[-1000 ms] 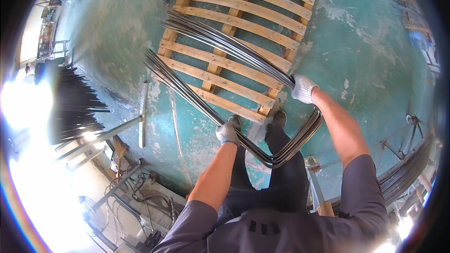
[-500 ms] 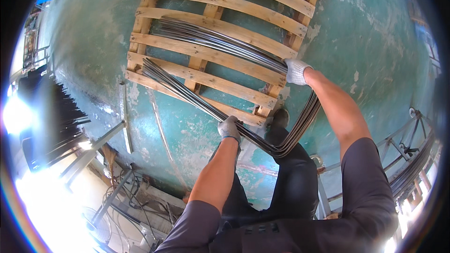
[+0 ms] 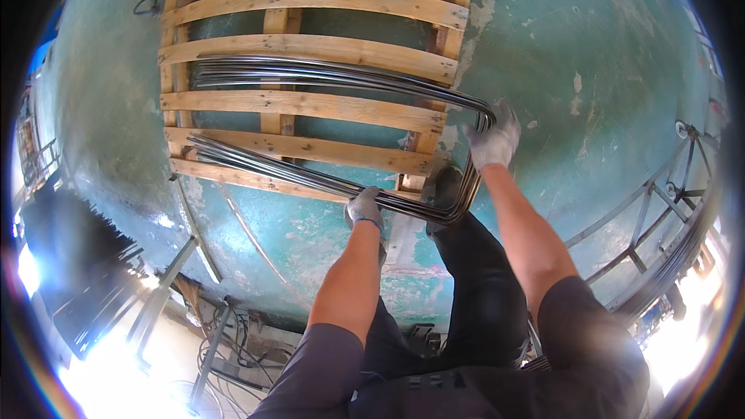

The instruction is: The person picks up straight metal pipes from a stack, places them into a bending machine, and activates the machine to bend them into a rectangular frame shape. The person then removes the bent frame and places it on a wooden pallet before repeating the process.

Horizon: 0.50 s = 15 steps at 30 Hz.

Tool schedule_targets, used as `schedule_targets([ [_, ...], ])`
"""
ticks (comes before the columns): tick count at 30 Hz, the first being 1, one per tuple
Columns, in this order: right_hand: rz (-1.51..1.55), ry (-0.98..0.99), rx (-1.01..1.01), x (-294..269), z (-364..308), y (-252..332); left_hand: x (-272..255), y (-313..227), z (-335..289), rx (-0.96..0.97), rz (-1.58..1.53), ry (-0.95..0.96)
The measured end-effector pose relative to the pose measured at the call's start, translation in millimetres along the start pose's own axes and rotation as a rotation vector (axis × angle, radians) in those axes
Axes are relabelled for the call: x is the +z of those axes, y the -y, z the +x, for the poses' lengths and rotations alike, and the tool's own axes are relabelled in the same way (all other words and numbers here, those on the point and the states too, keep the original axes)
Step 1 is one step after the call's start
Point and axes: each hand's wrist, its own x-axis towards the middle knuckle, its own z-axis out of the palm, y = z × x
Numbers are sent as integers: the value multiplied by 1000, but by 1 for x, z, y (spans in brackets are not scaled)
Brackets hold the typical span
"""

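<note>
A bundle of thin metal rods bent into a U (image 3: 310,71) lies with both legs across a wooden pallet (image 3: 353,106), its bent side towards me and past the pallet's right edge. My left hand (image 3: 364,206), in a pale knitted glove, is closed around the nearer leg, not far from the bend. At the far right corner of the bundle is my gloved right hand (image 3: 494,140). Its fingers are stretched out and apart, against the outside of the bend, and it partly hides the rods there.
Green worn floor (image 3: 574,163) surrounds the pallet. To the right stands a metal frame (image 3: 646,217) with a wheel. A stack of dark rods (image 3: 81,252) is at the left, near a metal bar (image 3: 203,233). Cables (image 3: 233,357) lie at the lower left. My foot is beside the pallet corner.
My right hand has released the far leg and opened at the corner. The bundle's bent side has swung away from me, its legs now lying more sideways across the pallet. The view has shifted.
</note>
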Motion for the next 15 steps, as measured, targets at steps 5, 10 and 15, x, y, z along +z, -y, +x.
schedule_targets([
  [5, 538, 550, 704, 50, -66, -85, 3, -6, -19, -139, 422, 125],
  [10, 511, 648, 684, 84, -69, -95, 12, -8, -59, -1, 761, 202],
  [15, 233, 435, 562, 7, -95, -80, -47, -1, -43, 615, 1286, 503],
])
